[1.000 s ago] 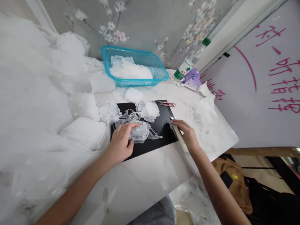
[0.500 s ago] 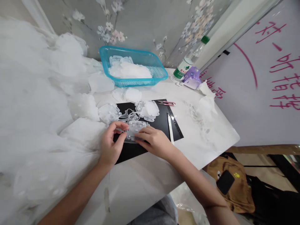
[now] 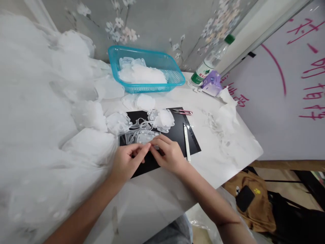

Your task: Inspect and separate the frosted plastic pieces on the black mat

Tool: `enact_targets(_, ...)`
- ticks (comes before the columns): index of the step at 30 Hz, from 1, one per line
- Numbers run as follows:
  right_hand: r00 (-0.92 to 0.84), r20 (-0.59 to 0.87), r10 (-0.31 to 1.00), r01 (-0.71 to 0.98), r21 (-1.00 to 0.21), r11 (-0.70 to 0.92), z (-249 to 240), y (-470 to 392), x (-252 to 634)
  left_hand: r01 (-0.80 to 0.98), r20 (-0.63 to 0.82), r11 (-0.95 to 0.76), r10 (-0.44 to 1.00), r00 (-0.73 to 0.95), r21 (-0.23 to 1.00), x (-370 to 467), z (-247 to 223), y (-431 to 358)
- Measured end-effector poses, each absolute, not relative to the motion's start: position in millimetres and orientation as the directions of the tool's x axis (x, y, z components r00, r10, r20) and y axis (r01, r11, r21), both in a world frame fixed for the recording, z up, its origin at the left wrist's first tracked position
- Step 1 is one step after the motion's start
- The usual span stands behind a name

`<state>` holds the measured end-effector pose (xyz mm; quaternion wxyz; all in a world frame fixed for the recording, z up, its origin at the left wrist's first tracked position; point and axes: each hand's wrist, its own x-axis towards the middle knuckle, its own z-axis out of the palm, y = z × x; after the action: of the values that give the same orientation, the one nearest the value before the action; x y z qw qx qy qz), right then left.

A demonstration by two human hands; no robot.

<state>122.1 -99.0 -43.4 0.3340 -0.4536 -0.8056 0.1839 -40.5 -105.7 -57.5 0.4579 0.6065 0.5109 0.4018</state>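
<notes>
My left hand [image 3: 130, 159] is closed in a pinch, thumb against forefinger. Its fingertips meet those of my right hand [image 3: 169, 154], which is also pinched. Whatever lies between the fingertips is too small or hidden to make out. Just behind them a translucent plastic piece with small raised studs [image 3: 144, 136] lies on a black mat [image 3: 177, 135], partly covered by my right fingers. Thin looped clear strips [image 3: 139, 124] lie behind it. Two more stacks of translucent pieces flank the strips, one at the left [image 3: 118, 122] and one at the right [image 3: 161, 119].
Pink-handled thread snips [image 3: 182, 112] and a white pen-like tool [image 3: 187, 142] lie on the mat's right side. Behind stands a blue basket [image 3: 149, 88] holding white pieces. A bottle [image 3: 207, 67] and a purple packet [image 3: 212, 82] stand at the back right. White pieces heap [image 3: 38, 118] at left.
My left hand has moved right and my fingertips have come together in front of the studded piece. My right hand has shifted slightly. The view has turned a little.
</notes>
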Motion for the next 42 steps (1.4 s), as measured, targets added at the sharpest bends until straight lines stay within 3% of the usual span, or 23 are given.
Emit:
enact_targets(3,-0.383,0.409,0.828,0.649,-0.518,0.557,-47,-99,122,0.419,0.102,-0.122,0.992,0.070,0.900,-37,-60,-107)
enact_targets(7,-0.385,0.432,0.816,0.693,-0.448,0.565,-48,-100,122,0.727,0.429,-0.355,0.899,0.091,0.588,-36,-60,-112)
enact_targets(9,-0.357,0.457,0.815,0.683,-0.468,0.561,-47,-101,122,0.780,0.535,-0.423,0.834,0.135,0.462,-35,-59,-114)
enact_targets(13,-0.275,0.536,0.798,0.639,-0.518,0.569,-46,-105,121,0.750,0.611,-0.557,0.747,0.264,0.356,-33,-58,-116)
enact_targets(15,-0.230,0.553,0.800,0.641,-0.533,0.553,-47,-107,120,0.699,0.604,-0.610,0.731,0.317,0.372,-33,-59,-115)
enact_targets(17,-0.197,0.548,0.813,0.651,-0.547,0.526,-49,-109,119,0.631,0.553,-0.604,0.772,0.313,0.486,-34,-60,-114)
enact_targets(21,-0.239,0.520,0.820,0.656,-0.536,0.531,-49,-110,117,0.486,0.349,-0.424,0.905,0.242,0.764,-36,-60,-112)
enact_targets(25,-0.240,0.521,0.819,0.649,-0.541,0.535,-47,-109,116,0.414,0.276,-0.326,0.945,0.176,0.850,-37,-56,-110)
enact_targets(29,-0.232,0.505,0.831,0.653,-0.552,0.518,-46,-109,116,0.434,0.291,-0.322,0.947,0.138,0.841,-36,-55,-110)
enact_targets(37,-0.277,0.559,0.782,0.761,-0.369,0.533,-42,-105,120,0.599,0.533,-0.509,0.832,0.157,0.618,-33,-58,-111)
enact_targets(42,-0.269,0.553,0.789,0.792,-0.338,0.508,-41,-105,119,0.602,0.549,-0.534,0.816,0.182,0.594,-31,-58,-111)
